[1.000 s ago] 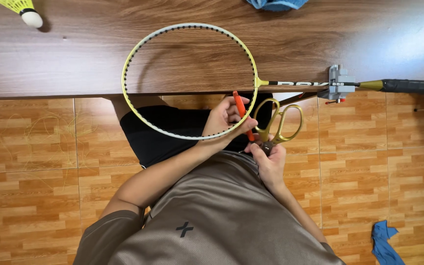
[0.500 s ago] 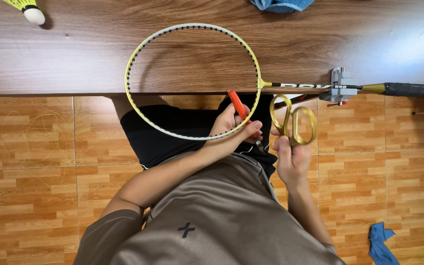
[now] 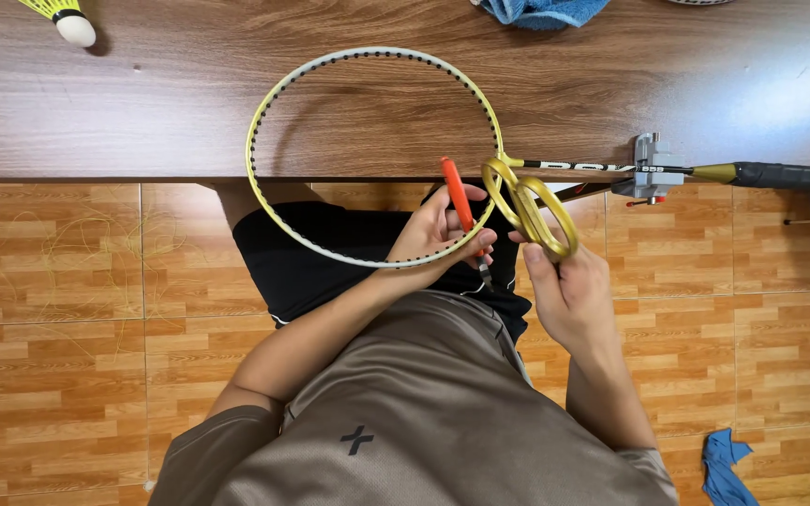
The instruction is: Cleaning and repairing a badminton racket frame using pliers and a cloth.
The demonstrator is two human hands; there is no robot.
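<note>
An unstrung yellow-and-white badminton racket frame lies half over the wooden table's front edge, its shaft held in a small metal clamp. My left hand rests against the frame's lower right rim and grips an orange-handled pointed tool. My right hand is just to the right and holds a coil of yellow string up near the racket's throat. Both hands sit above my lap, in front of the table edge.
A yellow shuttlecock lies at the table's far left and a blue cloth at its back edge. Another blue rag lies on the tiled floor at the right. Loose yellow string scraps are scattered on the floor at the left.
My right hand has shifted right and a little upward with the string coil, which now tilts toward the racket's throat. My left hand stays on the rim with the orange tool.
</note>
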